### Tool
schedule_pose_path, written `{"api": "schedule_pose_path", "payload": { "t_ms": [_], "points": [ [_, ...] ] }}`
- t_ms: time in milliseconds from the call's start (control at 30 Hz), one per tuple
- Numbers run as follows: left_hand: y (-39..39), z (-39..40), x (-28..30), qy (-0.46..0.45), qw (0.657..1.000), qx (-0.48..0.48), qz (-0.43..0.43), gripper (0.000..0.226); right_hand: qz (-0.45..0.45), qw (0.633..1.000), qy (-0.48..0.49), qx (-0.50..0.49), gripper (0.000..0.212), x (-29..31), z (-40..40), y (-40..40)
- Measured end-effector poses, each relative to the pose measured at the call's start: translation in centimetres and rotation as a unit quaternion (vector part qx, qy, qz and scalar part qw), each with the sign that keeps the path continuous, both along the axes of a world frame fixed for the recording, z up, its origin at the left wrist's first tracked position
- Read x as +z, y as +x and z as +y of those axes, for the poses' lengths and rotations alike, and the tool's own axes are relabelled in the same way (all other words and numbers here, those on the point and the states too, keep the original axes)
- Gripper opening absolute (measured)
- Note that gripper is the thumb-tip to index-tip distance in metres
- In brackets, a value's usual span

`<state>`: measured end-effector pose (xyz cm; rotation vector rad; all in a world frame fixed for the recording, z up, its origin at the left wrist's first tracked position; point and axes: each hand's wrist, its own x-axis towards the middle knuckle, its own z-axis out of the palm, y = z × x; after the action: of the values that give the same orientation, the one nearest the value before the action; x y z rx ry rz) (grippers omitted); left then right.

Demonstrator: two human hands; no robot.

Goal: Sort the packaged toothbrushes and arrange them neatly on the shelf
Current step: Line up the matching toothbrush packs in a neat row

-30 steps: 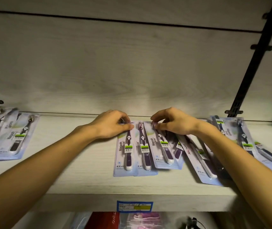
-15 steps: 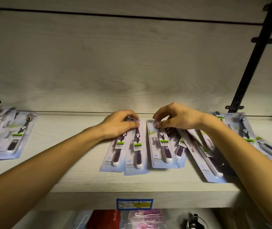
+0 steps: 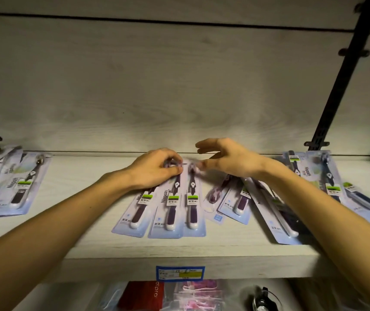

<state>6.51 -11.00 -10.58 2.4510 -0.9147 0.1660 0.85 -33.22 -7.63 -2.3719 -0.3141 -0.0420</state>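
On the shelf (image 3: 89,243), the left hand (image 3: 154,169) curls its grip on the tops of three fanned toothbrush packs (image 3: 170,207) mid-shelf, while the right hand (image 3: 226,160) hovers, fingers spread and holding nothing, over more overlapping packs (image 3: 235,198) toward the right edge.

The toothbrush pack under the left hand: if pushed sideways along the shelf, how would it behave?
The toothbrush pack lies flat on its card back, so it would probably slide, not roll or tip. It overlaps its neighbours, so a push by the left hand likely drags them along. It looks thin, probably light and slightly bendy.
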Motion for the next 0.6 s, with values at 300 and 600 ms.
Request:
{"api": "schedule_pose_path", "payload": {
  "t_ms": [300,600],
  "points": [
    [0.4,-1.1,-1.2,0.042,0.999,-0.005,-0.027,0.063,0.144,0.966,-0.155,0.148,0.048,3.0,-2.2,-2.9],
    [0.7,-1.7,-1.4,-0.058,0.998,-0.015,0.031,0.029,0.109,0.971,-0.126,0.170,0.027,2.1,-1.4,-2.6]
  ]
}}
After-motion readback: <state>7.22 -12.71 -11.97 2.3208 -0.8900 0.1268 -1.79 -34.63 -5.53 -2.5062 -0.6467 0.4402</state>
